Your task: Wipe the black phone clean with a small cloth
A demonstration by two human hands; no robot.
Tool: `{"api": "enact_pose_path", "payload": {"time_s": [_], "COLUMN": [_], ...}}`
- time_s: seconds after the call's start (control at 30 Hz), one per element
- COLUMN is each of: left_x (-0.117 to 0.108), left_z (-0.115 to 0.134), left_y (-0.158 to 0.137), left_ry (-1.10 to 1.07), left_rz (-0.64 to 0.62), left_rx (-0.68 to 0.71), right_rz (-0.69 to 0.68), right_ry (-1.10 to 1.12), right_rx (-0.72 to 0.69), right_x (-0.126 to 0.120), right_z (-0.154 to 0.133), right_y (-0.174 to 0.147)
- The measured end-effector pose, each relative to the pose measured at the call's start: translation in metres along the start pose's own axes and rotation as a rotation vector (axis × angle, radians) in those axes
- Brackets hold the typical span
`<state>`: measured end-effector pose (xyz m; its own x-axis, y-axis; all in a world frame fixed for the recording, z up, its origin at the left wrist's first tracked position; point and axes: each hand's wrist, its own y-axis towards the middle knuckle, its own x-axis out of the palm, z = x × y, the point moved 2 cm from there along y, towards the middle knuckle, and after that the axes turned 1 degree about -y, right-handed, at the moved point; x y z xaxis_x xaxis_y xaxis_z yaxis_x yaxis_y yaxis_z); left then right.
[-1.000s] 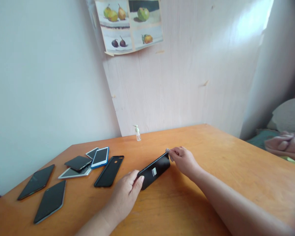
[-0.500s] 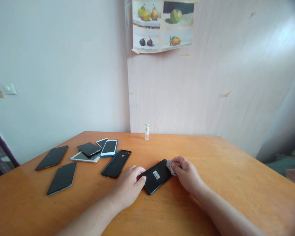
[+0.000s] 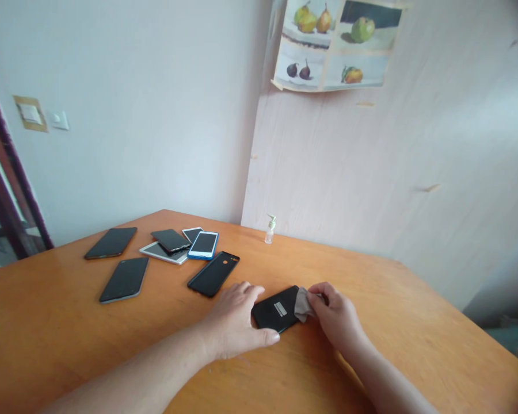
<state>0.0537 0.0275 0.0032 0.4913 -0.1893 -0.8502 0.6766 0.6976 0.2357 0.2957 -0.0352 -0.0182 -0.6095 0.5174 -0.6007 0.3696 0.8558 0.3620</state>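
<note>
A black phone (image 3: pixel 270 313) lies on the wooden table with a small pale label (image 3: pixel 280 309) on its upper face. At its left end is my left hand (image 3: pixel 235 325), thumb and fingers spread wide to either side of it; whether they touch it I cannot tell. My right hand (image 3: pixel 339 316) pinches a crumpled grey cloth (image 3: pixel 303 305), which rests against the phone's right end. Beyond my left hand lies an empty black phone case (image 3: pixel 214 275) with a round cutout.
To the left lie a dark tablet (image 3: pixel 111 242), a grey-edged phone (image 3: pixel 125 280), a white device (image 3: pixel 162 253) under a dark phone (image 3: pixel 170 240), and a blue-cased phone (image 3: pixel 203 245). A small pump bottle (image 3: pixel 270 230) stands near the back edge of the table (image 3: pixel 328 256).
My left hand has loosened from the phone's end, its thumb and fingers now spread wider. The cloth stays at the right end in my right hand. The camera view has turned left and tilted.
</note>
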Motion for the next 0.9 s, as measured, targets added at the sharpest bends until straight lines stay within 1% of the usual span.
{"api": "enact_pose_path", "payload": {"time_s": [0.1,0.23,0.27,0.33,0.4,0.53,0.6,0.67,0.77,0.8,0.83,0.9], "left_x": [-0.001,0.0,0.001,0.002,0.003,0.005,0.006,0.006,0.007,0.007,0.007,0.007], "left_z": [0.002,0.004,0.004,0.004,0.003,0.002,0.002,0.002,0.002,0.002,0.002,0.001], "left_y": [-0.002,-0.002,-0.002,-0.001,-0.001,-0.001,-0.001,-0.001,0.0,0.0,0.0,0.0], "left_ry": [0.018,0.037,0.034,0.028,0.025,0.013,0.004,-0.003,-0.011,-0.014,-0.018,-0.027], "left_rz": [-0.007,0.014,0.02,0.037,0.047,0.045,0.047,0.058,0.067,0.066,0.065,0.062], "left_rx": [0.009,0.015,0.019,0.031,0.041,0.039,0.044,0.053,0.066,0.068,0.07,0.071], "right_rz": [-0.041,-0.199,-0.243,-0.297,-0.273,-0.118,-0.094,-0.141,-0.312,-0.343,-0.34,-0.249], "right_ry": [-0.112,-0.281,-0.297,-0.283,-0.262,-0.273,-0.287,-0.252,-0.134,-0.112,-0.117,-0.183], "right_rx": [-0.08,-0.293,-0.336,-0.375,-0.357,-0.226,-0.208,-0.257,-0.367,-0.38,-0.366,-0.282], "right_x": [-0.003,0.008,0.012,0.018,0.019,0.007,0.005,0.011,0.027,0.03,0.03,0.023], "right_z": [-0.008,-0.041,-0.048,-0.053,-0.045,-0.015,-0.013,-0.025,-0.049,-0.052,-0.051,-0.039], "right_y": [-0.004,-0.023,-0.028,-0.032,-0.027,-0.007,-0.005,-0.013,-0.031,-0.033,-0.032,-0.023]}}
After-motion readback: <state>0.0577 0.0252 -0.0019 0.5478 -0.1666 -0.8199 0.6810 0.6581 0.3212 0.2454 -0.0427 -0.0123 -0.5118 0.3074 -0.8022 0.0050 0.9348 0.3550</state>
